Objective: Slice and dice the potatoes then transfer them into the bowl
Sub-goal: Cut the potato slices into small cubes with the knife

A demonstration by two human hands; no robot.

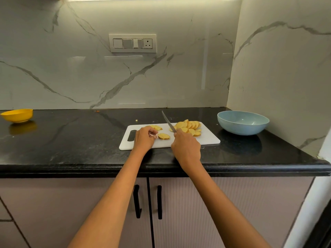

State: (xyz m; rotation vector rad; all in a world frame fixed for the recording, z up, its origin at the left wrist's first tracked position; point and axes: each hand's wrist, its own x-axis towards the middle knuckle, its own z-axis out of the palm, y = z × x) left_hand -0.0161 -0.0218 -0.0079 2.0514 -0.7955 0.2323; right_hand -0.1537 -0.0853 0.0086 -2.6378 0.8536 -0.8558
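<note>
You have one white cutting board [206, 138], one knife [168, 124] and two bowls: a blue bowl [242, 122] and a yellow bowl [17, 115]. Potato slices lie in three groups: a big pile [189, 127] too overlapped to count, a small stack [163, 136] and a few slices [156, 127] by your left hand [144, 139]. Two hands are in view, the right hand [186, 149] included. The wall carries one switch plate [132, 43].

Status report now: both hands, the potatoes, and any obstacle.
Right hand grips knife, blade raised. Left hand at small slice stack. Slices on board, none diced; blue bowl empty. No obstacle.
</note>
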